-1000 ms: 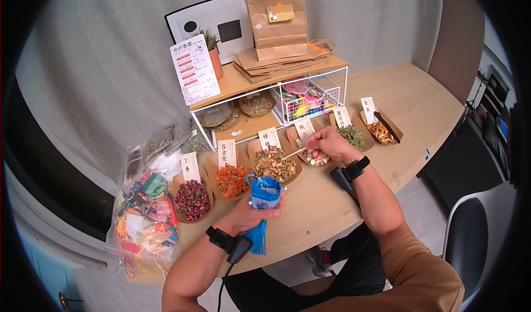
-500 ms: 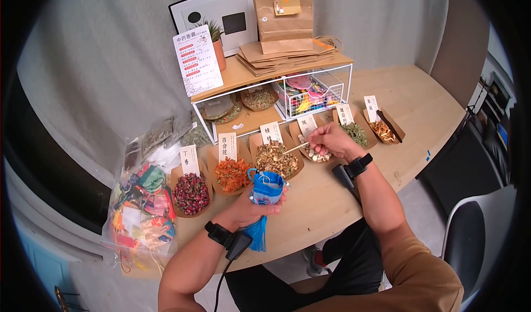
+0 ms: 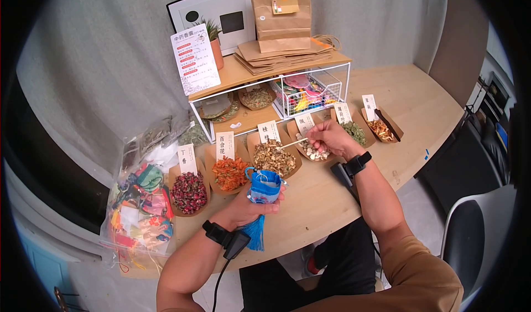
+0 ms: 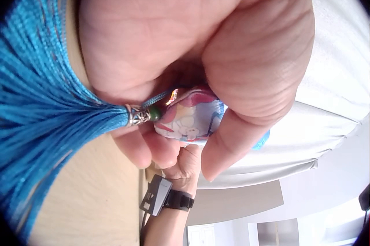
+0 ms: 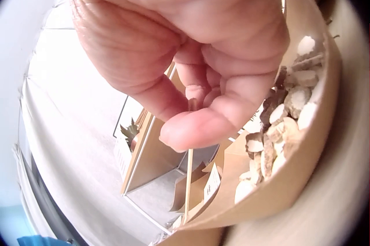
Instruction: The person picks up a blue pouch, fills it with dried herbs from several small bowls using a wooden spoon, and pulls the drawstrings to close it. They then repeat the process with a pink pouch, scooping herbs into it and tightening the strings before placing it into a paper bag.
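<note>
My left hand [image 3: 243, 210] holds a small blue fabric pouch [image 3: 264, 187], mouth up, near the table's front edge. Its blue tassel [image 3: 253, 236] hangs below the hand; the left wrist view shows a metal bead and a green bead above the tassel [image 4: 52, 113]. Between thumb and fingertips my right hand [image 3: 333, 139] pinches a thin pale wooden stick [image 3: 294, 143]. The stick points left, its far end over the paper tray of brown dried chips [image 3: 275, 161]. Below the right hand is a tray of whitish dried slices [image 5: 298, 101].
Labelled paper trays stand in a row: dark red buds [image 3: 189, 193], orange petals [image 3: 229, 174], green leaves [image 3: 352, 130] and brown strips [image 3: 380, 129] with tongs [image 3: 389, 125]. A clear bag of colourful pouches [image 3: 146, 201] lies left. Behind stands a shelf [image 3: 232, 86] with paper bags [image 3: 281, 22].
The stick's far end has shifted slightly toward the back of the brown chips. The left hand keeps its hold on the pouch. The head view has tilted a little.
</note>
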`<state>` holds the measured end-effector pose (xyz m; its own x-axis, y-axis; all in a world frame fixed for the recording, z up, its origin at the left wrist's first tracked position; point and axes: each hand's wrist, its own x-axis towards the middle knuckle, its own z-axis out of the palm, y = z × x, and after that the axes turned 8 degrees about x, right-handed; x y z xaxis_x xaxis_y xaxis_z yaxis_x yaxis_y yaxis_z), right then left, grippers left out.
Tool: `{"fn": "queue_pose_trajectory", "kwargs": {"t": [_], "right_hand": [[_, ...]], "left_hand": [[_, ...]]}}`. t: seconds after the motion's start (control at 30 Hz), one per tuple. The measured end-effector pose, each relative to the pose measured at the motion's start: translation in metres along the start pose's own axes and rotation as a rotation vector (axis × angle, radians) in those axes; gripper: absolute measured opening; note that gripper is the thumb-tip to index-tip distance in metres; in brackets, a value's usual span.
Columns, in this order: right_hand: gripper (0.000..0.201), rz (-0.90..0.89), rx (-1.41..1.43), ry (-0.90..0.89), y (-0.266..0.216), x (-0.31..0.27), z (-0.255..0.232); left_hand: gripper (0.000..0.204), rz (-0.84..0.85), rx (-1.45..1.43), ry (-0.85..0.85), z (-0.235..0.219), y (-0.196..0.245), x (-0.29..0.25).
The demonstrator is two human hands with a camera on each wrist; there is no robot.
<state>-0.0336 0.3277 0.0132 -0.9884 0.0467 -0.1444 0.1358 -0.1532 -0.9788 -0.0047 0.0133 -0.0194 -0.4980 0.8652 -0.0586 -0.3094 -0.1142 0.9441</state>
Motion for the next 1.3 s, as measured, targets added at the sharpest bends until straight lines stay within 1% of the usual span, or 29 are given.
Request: {"fn": "queue_pose_trajectory", "kwargs": {"t": [0.23, 0.43, 0.63, 0.73, 0.83, 0.93, 1.0, 1.13, 1.3], "right_hand": [[0.01, 0.008, -0.008, -0.001, -0.001, 0.001, -0.001], [0.011, 0.017, 0.103, -0.006, -0.007, -0.003, -0.002], [0.01, -0.036, 0.221, -0.101, -0.014, -0.012, 0.003], [0.01, -0.058, 0.265, -0.186, -0.022, -0.022, 0.01], [0.009, -0.075, 0.27, -0.269, -0.024, -0.031, 0.018], [0.01, -0.072, 0.248, -0.339, -0.029, -0.043, 0.03], [0.01, -0.103, 0.169, -0.349, -0.027, -0.044, 0.034], [0.013, -0.163, 0.089, -0.403, -0.026, -0.047, 0.031], [0.014, -0.213, 0.055, -0.444, -0.024, -0.044, 0.029]], "left_hand": [[0.053, 0.011, 0.015, -0.004, -0.001, -0.001, 0.001], [0.051, 0.003, 0.022, 0.043, 0.003, 0.002, 0.0], [0.051, 0.013, 0.004, 0.024, 0.001, 0.0, 0.001], [0.051, 0.009, -0.002, 0.04, 0.002, 0.001, 0.001], [0.053, 0.002, -0.01, 0.005, -0.002, -0.001, 0.001], [0.054, -0.008, 0.0, 0.021, -0.001, -0.001, 0.001], [0.054, -0.019, 0.004, 0.021, -0.001, 0.0, 0.001], [0.054, -0.01, 0.007, 0.011, -0.001, 0.001, 0.0], [0.054, -0.009, 0.0, 0.01, 0.0, 0.002, 0.0]]}}
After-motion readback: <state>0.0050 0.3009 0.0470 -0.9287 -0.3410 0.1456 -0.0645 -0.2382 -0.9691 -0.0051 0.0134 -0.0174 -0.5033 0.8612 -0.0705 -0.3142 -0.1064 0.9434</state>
